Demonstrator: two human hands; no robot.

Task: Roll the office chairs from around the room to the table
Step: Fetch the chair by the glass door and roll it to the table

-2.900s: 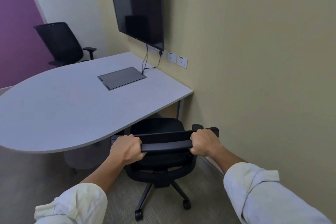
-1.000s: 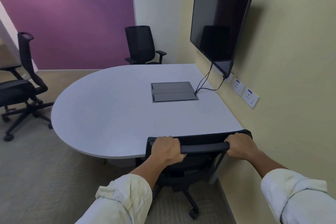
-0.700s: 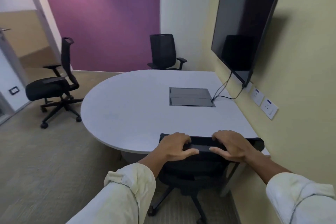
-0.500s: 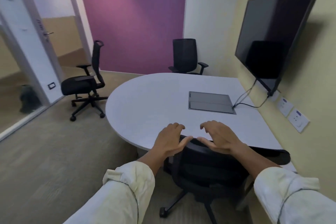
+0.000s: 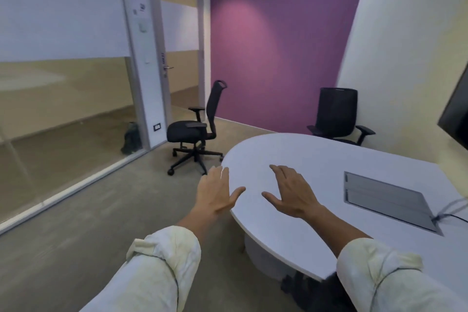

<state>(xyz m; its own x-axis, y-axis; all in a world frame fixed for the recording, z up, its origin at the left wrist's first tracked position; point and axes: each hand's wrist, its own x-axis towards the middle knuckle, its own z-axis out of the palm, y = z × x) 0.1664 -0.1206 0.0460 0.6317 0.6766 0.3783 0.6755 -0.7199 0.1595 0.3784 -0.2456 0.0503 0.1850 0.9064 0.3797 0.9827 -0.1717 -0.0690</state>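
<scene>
Both hands empty, fingers spread: left hand (image 5: 217,195), right hand (image 5: 291,194). Loose chair (image 5: 196,132) ahead-left, well apart from desk (image 5: 316,159); left hand nearer.

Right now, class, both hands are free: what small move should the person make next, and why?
Probably step toward the chair by the glass partition and reach for its backrest. Both the left hand and the right hand are open and hold nothing, and that chair stands on the carpet clear of the white table, facing away from it.
</scene>
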